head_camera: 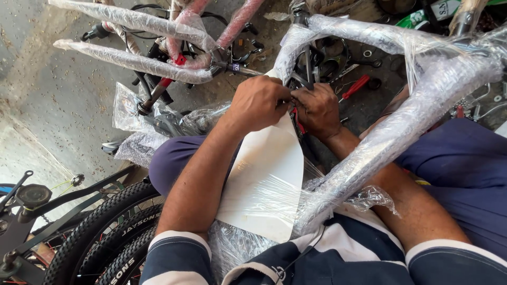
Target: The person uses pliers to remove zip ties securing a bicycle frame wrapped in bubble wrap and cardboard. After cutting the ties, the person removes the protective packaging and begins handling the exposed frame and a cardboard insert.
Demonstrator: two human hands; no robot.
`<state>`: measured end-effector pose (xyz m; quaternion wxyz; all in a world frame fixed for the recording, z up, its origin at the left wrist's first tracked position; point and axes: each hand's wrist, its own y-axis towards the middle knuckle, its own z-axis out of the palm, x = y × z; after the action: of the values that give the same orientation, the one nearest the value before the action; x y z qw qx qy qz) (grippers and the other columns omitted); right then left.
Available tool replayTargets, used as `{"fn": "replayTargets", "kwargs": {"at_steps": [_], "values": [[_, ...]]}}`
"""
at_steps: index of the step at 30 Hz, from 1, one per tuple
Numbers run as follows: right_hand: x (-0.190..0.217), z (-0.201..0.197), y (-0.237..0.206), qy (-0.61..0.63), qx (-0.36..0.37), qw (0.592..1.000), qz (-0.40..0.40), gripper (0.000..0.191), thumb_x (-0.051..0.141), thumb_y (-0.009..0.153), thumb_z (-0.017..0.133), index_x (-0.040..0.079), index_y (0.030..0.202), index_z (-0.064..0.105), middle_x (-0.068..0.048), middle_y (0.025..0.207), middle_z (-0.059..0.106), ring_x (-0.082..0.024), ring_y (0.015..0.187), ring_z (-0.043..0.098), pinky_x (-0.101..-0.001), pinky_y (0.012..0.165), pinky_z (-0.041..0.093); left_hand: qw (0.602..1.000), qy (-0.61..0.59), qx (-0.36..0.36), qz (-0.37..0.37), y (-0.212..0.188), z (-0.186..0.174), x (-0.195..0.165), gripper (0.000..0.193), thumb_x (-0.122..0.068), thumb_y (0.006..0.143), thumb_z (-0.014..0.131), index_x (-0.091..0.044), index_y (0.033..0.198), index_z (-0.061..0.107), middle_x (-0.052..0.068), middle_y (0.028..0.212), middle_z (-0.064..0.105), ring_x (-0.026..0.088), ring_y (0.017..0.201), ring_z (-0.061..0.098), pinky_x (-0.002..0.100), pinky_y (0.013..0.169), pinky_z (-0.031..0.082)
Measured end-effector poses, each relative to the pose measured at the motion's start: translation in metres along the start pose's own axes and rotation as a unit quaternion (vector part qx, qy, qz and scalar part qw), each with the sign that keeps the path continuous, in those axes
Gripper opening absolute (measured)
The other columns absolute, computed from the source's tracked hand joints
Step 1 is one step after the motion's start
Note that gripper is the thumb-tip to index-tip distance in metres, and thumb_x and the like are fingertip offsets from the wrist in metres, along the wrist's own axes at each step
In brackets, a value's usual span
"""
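Between both hands, left hand (257,103) & right hand (317,110) grips pinched tight on wrapped bike frame (391,132) w/ white sheet (266,179) beneath.

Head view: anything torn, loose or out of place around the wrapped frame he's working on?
Nothing looks damaged. The clear wrap hangs loose and crumpled below the bicycle frame, and small tools and washers lie scattered on the floor. Both the left hand and right hand pinch something at the frame's junction.
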<state>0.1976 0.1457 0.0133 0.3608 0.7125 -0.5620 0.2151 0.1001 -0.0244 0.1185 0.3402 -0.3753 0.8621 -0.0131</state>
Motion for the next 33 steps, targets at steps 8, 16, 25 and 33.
{"fn": "replayTargets", "kwargs": {"at_steps": [8,16,25,33], "values": [[-0.01,-0.014,0.009,-0.06,0.054,0.991,-0.108,0.009,0.006,0.089,0.066,0.004,0.097,0.069,-0.011,0.091,0.073,-0.031,0.082,0.069,-0.0467,0.095,0.052,0.987,0.148,0.052,0.026,0.002,0.025,-0.013,0.009,-0.004,0.078,0.066,-0.003,0.074,0.074,0.012,0.085,0.071,0.029,0.084,0.068,0.045,0.073,0.055],[-0.004,-0.003,0.012,-0.008,0.033,0.999,-0.019,0.011,0.008,0.097,0.063,0.009,0.097,0.074,-0.008,0.08,0.072,-0.027,0.069,0.067,-0.0437,0.081,0.053,0.98,0.126,0.137,-0.067,0.003,0.016,-0.006,0.013,-0.001,0.088,0.062,0.001,0.08,0.072,0.017,0.083,0.068,0.032,0.073,0.07,0.046,0.06,0.056],[0.002,-0.002,0.006,-0.018,0.023,0.999,-0.016,0.014,0.01,0.104,0.059,0.002,0.104,0.072,-0.013,0.087,0.07,-0.032,0.076,0.066,-0.0459,0.074,0.052,0.992,0.12,0.03,-0.015,0.001,0.019,0.012,0.011,0.002,0.081,0.062,-0.001,0.086,0.071,0.018,0.091,0.068,0.035,0.083,0.07,0.047,0.07,0.055],[0.012,0.009,0.007,-0.001,-0.003,0.994,0.113,0.011,0.013,0.096,0.068,0.002,0.094,0.07,-0.018,0.084,0.067,-0.039,0.079,0.064,-0.0512,0.075,0.05,0.984,-0.106,-0.13,-0.059,0.028,0.034,0.039,0.016,-0.02,0.092,0.071,-0.009,0.101,0.076,0.012,0.092,0.073,0.035,0.088,0.069,0.047,0.077,0.053]]}}
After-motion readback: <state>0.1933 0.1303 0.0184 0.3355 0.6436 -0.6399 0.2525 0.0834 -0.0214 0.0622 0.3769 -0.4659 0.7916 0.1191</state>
